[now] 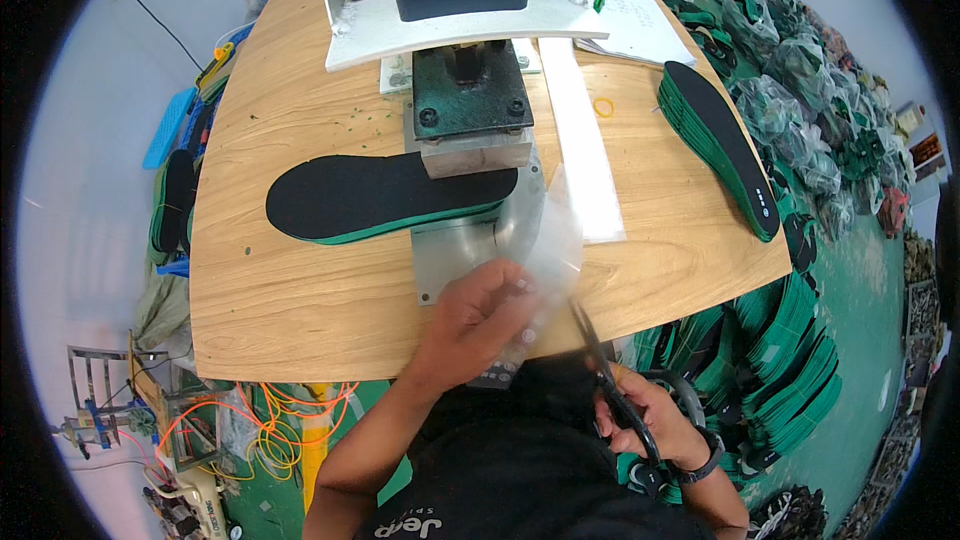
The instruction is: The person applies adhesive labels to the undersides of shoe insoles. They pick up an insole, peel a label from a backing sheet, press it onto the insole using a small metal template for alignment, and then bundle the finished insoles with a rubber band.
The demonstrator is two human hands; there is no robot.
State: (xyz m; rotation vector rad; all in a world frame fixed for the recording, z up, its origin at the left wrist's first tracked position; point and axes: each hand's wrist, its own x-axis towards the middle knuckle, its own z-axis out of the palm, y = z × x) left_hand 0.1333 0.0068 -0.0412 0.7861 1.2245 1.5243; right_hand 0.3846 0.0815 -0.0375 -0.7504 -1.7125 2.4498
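My left hand [470, 325] is closed on a translucent plastic sheet [562, 240], slightly blurred, held over the near edge of the table. To its right, my right hand [662, 422] grips a pair of black-handled scissors [612, 380], their blades pointing up toward the sheet's lower edge. Whether the blades touch the sheet, I cannot tell. Beyond my hands, a black insole with green edges [350, 195], seemingly a stack, lies with its right end beneath the metal press head [475, 120].
A stack of black and green insoles [715, 145] stands at the table's right edge. Behind the press lies a paper pad [640, 20], with a white strip [580, 140] running toward me. Bundled green insoles [770, 360] fill the floor at right; orange hoses [275, 430] lie at lower left.
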